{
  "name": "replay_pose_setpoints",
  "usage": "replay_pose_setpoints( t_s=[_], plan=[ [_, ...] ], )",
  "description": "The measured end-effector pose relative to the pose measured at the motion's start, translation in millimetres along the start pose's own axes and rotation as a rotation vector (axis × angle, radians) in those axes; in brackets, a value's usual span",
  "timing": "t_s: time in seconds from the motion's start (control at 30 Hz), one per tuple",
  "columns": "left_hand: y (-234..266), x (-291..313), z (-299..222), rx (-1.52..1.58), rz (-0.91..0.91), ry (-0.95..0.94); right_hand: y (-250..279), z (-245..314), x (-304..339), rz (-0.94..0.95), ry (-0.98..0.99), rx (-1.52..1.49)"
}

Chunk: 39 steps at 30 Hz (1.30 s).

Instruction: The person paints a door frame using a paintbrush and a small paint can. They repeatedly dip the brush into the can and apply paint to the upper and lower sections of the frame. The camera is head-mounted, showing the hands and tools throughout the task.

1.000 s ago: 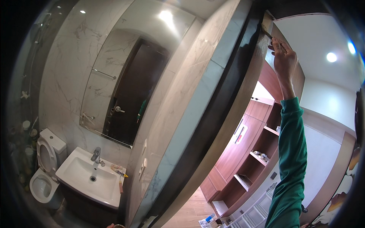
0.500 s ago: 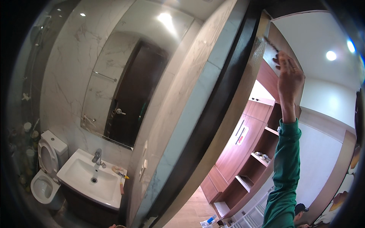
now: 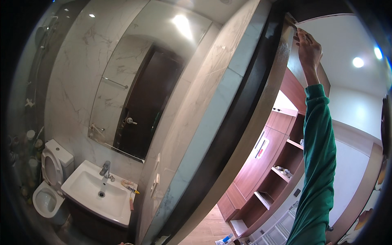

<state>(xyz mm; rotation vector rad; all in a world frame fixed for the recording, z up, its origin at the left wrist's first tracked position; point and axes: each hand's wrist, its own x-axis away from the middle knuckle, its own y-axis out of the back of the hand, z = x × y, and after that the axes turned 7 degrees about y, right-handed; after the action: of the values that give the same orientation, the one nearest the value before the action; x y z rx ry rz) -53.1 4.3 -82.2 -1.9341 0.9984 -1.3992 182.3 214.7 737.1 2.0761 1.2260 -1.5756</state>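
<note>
My right hand (image 3: 309, 50) is raised high at the upper right, in a green sleeve. Its fingers are closed around a small brush (image 3: 292, 25), mostly hidden by the fingers. The brush reaches the top corner of the light brown wooden door-frame strip (image 3: 261, 100). A wet-looking shine covers the upper part of this strip. Only a sliver of my left hand (image 3: 121, 243) shows at the bottom edge, beside the rim of a round container (image 3: 129, 243); its grip is hidden.
A dark frame band (image 3: 228, 124) runs along the strip. To the left are a washbasin (image 3: 81, 179) with small tools on its edge, a toilet (image 3: 48, 200) and a large mirror (image 3: 126, 81). Through the doorway stand wooden shelves (image 3: 261, 198) and a metal ladder (image 3: 281, 224).
My right hand has moved up and slightly left with the brush, to the strip's top corner. The person at the lower right is now mostly hidden behind my sleeve.
</note>
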Motion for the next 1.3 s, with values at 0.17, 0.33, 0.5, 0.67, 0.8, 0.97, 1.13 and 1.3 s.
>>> replay_pose_setpoints(
  t_s=[0.17, 0.33, 0.5, 0.67, 0.8, 0.97, 1.13, 1.3],
  plan=[
    [3, -1, -4, 0.023, 0.014, 0.013, -3, 4, 23, -0.015, -0.031, 0.012],
    [5, -4, -7, -0.036, 0.057, -0.042, 5, 17, 46, -0.017, -0.001, 0.040],
    [5, -5, -8, -0.044, 0.082, -0.073, 11, 29, 64, -0.014, 0.033, 0.031],
    [8, -6, -7, -0.054, 0.076, -0.105, 18, 42, 84, -0.007, 0.042, 0.037],
    [5, 2, -6, -0.059, 0.073, -0.104, 24, 49, 99, 0.006, 0.023, 0.028],
    [1, 17, 0, -0.070, 0.020, -0.086, 35, 56, 122, 0.026, -0.020, -0.051],
    [5, 18, 12, -0.028, 0.036, -0.017, 112, 61, 166, 0.052, 0.029, -0.383],
    [-12, 35, 28, -0.103, 0.168, 0.079, 236, 79, 269, 0.022, -0.142, -0.512]
  ],
)
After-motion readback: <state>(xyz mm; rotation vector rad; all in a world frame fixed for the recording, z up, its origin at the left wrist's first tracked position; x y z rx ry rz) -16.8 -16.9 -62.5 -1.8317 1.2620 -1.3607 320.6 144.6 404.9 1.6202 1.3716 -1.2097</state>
